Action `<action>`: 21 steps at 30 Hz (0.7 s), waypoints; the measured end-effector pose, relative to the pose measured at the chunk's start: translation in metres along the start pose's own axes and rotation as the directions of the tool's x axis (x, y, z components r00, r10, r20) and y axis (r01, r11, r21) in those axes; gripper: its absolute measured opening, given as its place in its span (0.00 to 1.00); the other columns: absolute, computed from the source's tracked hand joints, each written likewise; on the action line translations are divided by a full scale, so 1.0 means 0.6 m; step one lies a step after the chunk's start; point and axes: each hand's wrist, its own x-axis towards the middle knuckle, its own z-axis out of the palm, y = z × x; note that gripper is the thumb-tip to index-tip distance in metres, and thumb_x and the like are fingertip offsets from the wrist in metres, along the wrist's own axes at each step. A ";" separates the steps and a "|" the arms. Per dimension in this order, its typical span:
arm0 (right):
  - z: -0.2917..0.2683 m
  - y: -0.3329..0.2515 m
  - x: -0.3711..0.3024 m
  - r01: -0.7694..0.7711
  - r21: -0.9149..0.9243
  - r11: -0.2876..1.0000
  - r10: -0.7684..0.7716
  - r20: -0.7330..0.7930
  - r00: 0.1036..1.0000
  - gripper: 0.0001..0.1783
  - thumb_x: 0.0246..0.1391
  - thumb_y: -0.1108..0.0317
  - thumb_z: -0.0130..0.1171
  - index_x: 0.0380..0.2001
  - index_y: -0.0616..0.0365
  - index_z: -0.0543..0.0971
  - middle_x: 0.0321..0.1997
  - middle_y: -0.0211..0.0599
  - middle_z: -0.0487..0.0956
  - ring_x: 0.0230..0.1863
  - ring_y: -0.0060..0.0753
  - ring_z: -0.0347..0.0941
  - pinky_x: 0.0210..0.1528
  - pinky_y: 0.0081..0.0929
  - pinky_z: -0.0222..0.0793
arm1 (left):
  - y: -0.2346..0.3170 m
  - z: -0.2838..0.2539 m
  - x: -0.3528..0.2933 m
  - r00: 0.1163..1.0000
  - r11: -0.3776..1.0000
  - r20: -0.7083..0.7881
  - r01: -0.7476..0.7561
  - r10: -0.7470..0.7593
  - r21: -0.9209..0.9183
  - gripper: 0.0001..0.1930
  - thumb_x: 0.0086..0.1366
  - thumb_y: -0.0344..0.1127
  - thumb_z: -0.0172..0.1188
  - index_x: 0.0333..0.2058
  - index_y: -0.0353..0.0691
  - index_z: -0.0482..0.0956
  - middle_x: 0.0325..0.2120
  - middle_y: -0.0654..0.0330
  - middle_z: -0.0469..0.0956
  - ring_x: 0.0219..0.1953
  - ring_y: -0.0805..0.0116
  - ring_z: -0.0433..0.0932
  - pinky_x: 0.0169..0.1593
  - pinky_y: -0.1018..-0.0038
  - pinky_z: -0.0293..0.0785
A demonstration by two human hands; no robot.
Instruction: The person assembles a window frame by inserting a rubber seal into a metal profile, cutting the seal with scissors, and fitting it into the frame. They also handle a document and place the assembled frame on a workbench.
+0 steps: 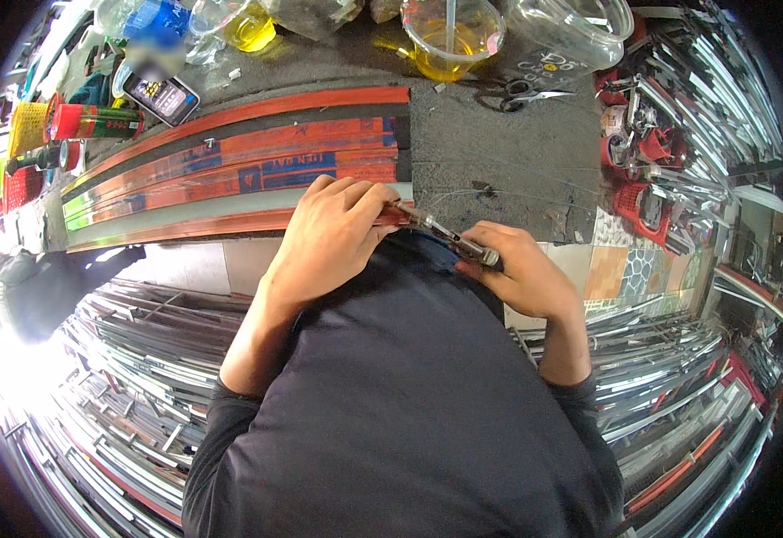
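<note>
At the bench's near edge, my left hand (327, 235) curls closed over the end of the nearest metal profile (230, 222), which is covered in red film. My right hand (522, 269) is closed around a slim metal hand tool (445, 235) with a dark handle end. The tool slants up and left, its tip beside my left fingertips at the profile's end. I cannot make out its exact kind. Behind my left hand lie more long profiles (320, 168) with red and blue protective film, side by side.
Scissors (522, 93), a plastic cup of yellow liquid (445, 54) and a clear plastic tub (571, 36) stand at the back. A phone (163, 94) lies back left. Red baskets (641, 211) stand right. Metal bars (131, 386) fill racks below; another person (37, 291) is far left.
</note>
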 end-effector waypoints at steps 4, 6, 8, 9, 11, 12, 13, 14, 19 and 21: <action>-0.016 0.010 -0.014 -0.059 -0.055 0.997 0.062 0.050 0.997 0.22 0.73 0.57 0.72 0.56 0.66 0.86 0.52 0.61 0.88 0.58 0.71 0.85 0.60 0.56 0.79 | 0.000 -0.001 0.001 1.000 1.000 0.007 -0.005 0.005 -0.016 0.19 0.64 0.31 0.76 0.54 0.40 0.86 0.46 0.53 0.89 0.51 0.42 0.85 0.59 0.52 0.78; -0.023 0.016 -0.022 -0.047 -0.109 0.993 0.051 0.037 0.998 0.23 0.73 0.56 0.72 0.56 0.67 0.85 0.52 0.62 0.88 0.58 0.73 0.84 0.60 0.57 0.79 | 0.001 0.000 0.000 1.000 0.999 0.000 -0.002 0.002 -0.032 0.20 0.64 0.30 0.76 0.55 0.40 0.86 0.46 0.53 0.90 0.51 0.41 0.86 0.60 0.52 0.78; -0.026 0.020 -0.029 -0.043 -0.156 0.987 0.051 0.049 0.997 0.24 0.72 0.57 0.72 0.56 0.69 0.84 0.52 0.64 0.88 0.58 0.73 0.84 0.61 0.58 0.79 | 0.002 0.000 -0.002 1.000 0.999 0.005 0.004 -0.004 -0.038 0.20 0.64 0.29 0.76 0.55 0.39 0.87 0.46 0.52 0.90 0.52 0.41 0.87 0.60 0.51 0.79; -0.028 0.022 -0.030 -0.034 -0.171 0.985 0.043 0.052 0.998 0.24 0.72 0.57 0.72 0.56 0.69 0.84 0.52 0.64 0.88 0.58 0.73 0.84 0.62 0.58 0.79 | 0.003 0.000 -0.001 1.000 0.999 -0.007 -0.001 0.001 -0.040 0.20 0.64 0.29 0.76 0.55 0.38 0.87 0.46 0.51 0.90 0.52 0.41 0.87 0.60 0.51 0.79; -0.029 0.026 -0.032 -0.021 -0.197 0.980 0.033 0.056 0.998 0.24 0.73 0.57 0.71 0.56 0.71 0.84 0.51 0.64 0.87 0.58 0.73 0.84 0.63 0.58 0.79 | 0.005 -0.001 -0.002 1.000 0.999 -0.016 -0.013 0.013 -0.034 0.19 0.64 0.30 0.77 0.54 0.38 0.87 0.46 0.51 0.91 0.52 0.41 0.87 0.59 0.52 0.80; -0.029 0.027 -0.032 -0.025 -0.205 0.978 0.038 0.058 0.998 0.24 0.72 0.57 0.71 0.56 0.71 0.84 0.52 0.64 0.88 0.59 0.72 0.84 0.63 0.58 0.79 | 0.006 -0.002 -0.002 1.000 0.999 -0.021 -0.016 0.015 -0.039 0.19 0.64 0.30 0.77 0.54 0.38 0.88 0.46 0.51 0.91 0.51 0.41 0.87 0.59 0.52 0.80; -0.029 0.027 -0.034 -0.029 -0.216 0.976 0.041 0.052 0.998 0.24 0.72 0.57 0.72 0.56 0.71 0.84 0.52 0.64 0.88 0.59 0.72 0.84 0.63 0.58 0.79 | 0.007 -0.002 -0.002 1.000 1.000 -0.015 -0.012 0.012 -0.025 0.19 0.64 0.31 0.78 0.54 0.38 0.88 0.46 0.50 0.91 0.51 0.41 0.88 0.59 0.52 0.80; -0.027 0.027 -0.035 -0.030 -0.229 0.973 0.042 0.046 0.998 0.24 0.72 0.58 0.72 0.56 0.71 0.84 0.52 0.63 0.88 0.59 0.72 0.84 0.64 0.58 0.78 | 0.008 -0.002 -0.003 1.000 1.000 -0.012 -0.012 0.012 -0.022 0.19 0.64 0.31 0.78 0.54 0.38 0.88 0.46 0.50 0.91 0.51 0.41 0.88 0.60 0.52 0.80; -0.031 0.020 -0.037 -0.041 -0.266 0.963 0.057 0.053 0.997 0.26 0.71 0.56 0.74 0.58 0.70 0.84 0.54 0.58 0.86 0.64 0.67 0.80 0.68 0.55 0.76 | 0.008 0.002 -0.005 0.999 1.000 -0.033 -0.018 0.017 -0.024 0.17 0.66 0.32 0.76 0.53 0.40 0.87 0.45 0.53 0.91 0.50 0.44 0.88 0.59 0.53 0.79; -0.040 0.014 -0.037 -0.049 -0.275 0.960 0.053 0.009 0.999 0.26 0.71 0.55 0.74 0.58 0.69 0.85 0.54 0.56 0.85 0.65 0.66 0.79 0.68 0.54 0.76 | 0.007 0.004 -0.006 0.999 0.999 -0.034 -0.036 0.035 -0.017 0.17 0.66 0.31 0.75 0.53 0.40 0.87 0.46 0.53 0.91 0.50 0.44 0.88 0.60 0.53 0.79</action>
